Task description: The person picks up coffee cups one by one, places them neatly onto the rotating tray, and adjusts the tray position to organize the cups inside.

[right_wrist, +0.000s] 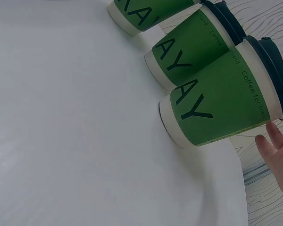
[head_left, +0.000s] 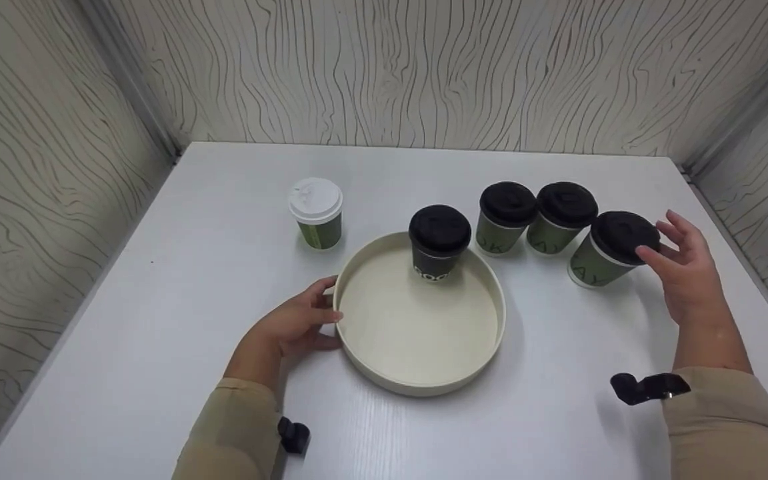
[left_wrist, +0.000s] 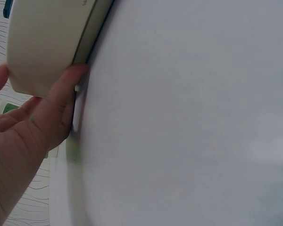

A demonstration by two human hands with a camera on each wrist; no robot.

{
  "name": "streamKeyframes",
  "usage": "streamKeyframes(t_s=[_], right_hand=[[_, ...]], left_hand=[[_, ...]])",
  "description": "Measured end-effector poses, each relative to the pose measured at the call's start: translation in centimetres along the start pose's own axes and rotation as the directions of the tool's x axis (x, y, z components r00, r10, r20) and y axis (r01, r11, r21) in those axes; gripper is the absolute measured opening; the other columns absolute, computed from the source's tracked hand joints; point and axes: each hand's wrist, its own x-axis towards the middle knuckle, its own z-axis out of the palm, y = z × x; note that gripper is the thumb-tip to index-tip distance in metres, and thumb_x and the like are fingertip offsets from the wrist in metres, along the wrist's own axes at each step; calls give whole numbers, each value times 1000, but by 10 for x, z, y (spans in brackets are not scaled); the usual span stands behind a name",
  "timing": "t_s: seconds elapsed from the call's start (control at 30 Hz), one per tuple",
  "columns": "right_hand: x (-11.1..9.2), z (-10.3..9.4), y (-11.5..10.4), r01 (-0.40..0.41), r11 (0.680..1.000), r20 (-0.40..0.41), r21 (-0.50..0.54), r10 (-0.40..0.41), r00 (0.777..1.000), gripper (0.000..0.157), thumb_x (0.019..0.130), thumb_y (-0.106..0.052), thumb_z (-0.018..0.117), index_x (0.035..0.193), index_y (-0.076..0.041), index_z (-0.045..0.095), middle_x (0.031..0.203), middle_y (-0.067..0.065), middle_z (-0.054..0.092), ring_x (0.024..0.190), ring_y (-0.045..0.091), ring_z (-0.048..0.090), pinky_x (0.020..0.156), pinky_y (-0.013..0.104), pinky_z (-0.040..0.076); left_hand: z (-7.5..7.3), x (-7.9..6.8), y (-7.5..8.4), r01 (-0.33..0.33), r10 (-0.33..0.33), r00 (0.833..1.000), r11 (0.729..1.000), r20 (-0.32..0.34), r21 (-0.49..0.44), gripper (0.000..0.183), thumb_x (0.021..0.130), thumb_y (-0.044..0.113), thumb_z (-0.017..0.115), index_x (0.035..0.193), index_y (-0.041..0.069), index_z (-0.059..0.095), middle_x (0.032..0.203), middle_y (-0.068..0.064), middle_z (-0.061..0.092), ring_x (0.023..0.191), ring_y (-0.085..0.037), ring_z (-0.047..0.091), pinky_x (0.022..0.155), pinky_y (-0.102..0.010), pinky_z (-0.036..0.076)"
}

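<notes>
My left hand [head_left: 294,325] grips the left rim of a round cream tray [head_left: 417,333], pinching its wall between thumb and fingers. The left wrist view shows fingertips at the underside of the tray [left_wrist: 47,42]. A dark paper coffee cup [head_left: 439,243] with a black lid stands in the tray near its far rim. On the right, my right hand [head_left: 691,277] is spread beside the black lid of a green coffee cup [head_left: 597,260]. In the right wrist view, fingertips [right_wrist: 273,136] lie right at the lid edge of that cup [right_wrist: 221,101], without curling round it.
Two more green cups with black lids, one [head_left: 501,230] left of the other [head_left: 553,230], stand beside the nearest green cup. A green cup with a white lid [head_left: 317,213] stands behind the tray's left side. Patterned panels [head_left: 397,73] border the white table [head_left: 177,300].
</notes>
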Motion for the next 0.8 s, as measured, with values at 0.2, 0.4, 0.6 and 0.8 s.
streamKeyframes(t_s=[0.2, 0.4, 0.6, 0.8], right_hand=[[1, 1, 7, 1, 1000, 28, -4, -1, 1000, 73, 87, 0, 58, 145, -24, 21, 142, 3, 19, 113, 9, 35, 109, 24, 12], [2, 3, 12, -10, 1000, 50, -13, 11, 999, 75, 86, 1, 57, 146, -23, 17, 150, 9, 7, 118, 12, 32, 108, 21, 17], [3, 5, 15, -31, 999, 48, -15, 32, 998, 78, 86, 0, 59, 146, -23, 15, 151, 7, 6, 134, 18, 16, 107, 21, 18], [5, 9, 18, -7, 999, 65, 39, 5, 998, 80, 83, 5, 60, 145, -19, 15, 148, 10, 11, 134, 15, 19, 96, 13, 31]], left_hand=[[0, 0, 0, -1, 1, 1000, 1000, 0, -4, 71, 83, -1, 57, 142, 25, 28, 141, -14, 32, 114, -31, 49, 81, -51, 47], [0, -1, 0, -4, 4, 1000, 1000, 8, 6, 72, 83, -1, 58, 142, 26, 26, 138, -14, 35, 108, -30, 54, 79, -49, 48], [0, 0, 0, 4, -4, 1000, 1000, 8, -9, 73, 83, 0, 59, 142, 27, 26, 139, -13, 35, 108, -29, 53, 79, -48, 48], [-1, 0, 0, 4, -3, 1000, 1000, 7, -9, 73, 83, 0, 58, 142, 26, 26, 138, -13, 35, 109, -30, 53, 79, -49, 48]])
